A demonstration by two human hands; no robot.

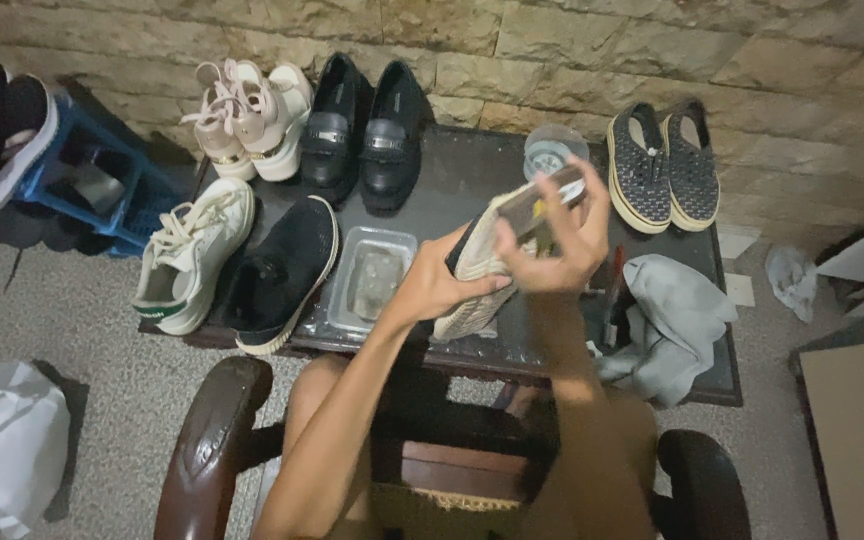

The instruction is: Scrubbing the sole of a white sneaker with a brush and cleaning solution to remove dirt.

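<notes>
Dark wooden chair arms (214, 440) curve up at the bottom of our view, with our bare knees between them, and from there both forearms reach forward over the low dark table (472, 190). Our left hand (442, 285) comes up from below with the wrist bent back, its fingers buried under a pale knitted slip-on shoe (482, 262) and closed around its side. Our right hand (557, 240) rises more steeply — the forearm is nearly upright — and its fingers are wrapped over the upper end of the same shoe, the thumb pressing the near edge. So both hands are clamped on the one shoe, which hangs tilted above the table's middle, clear of the top.

We count the footwear on the table: one pair of pinkish-white wedge sandals (250, 118), one pair of black loafers (364, 125), one pair of dark dotted slip-ons (664, 165), a single white lace-up sneaker (192, 255) and a single black sneaker (287, 272) — eight shoes lying there, plus the one in our grip.

One clear plastic tray (370, 278) sits just left of our left wrist, one round clear lid (552, 150) lies behind the held shoe, and one grey cloth (670, 320) drapes over the table's right edge. One blue stool (102, 180) stands at the left.
</notes>
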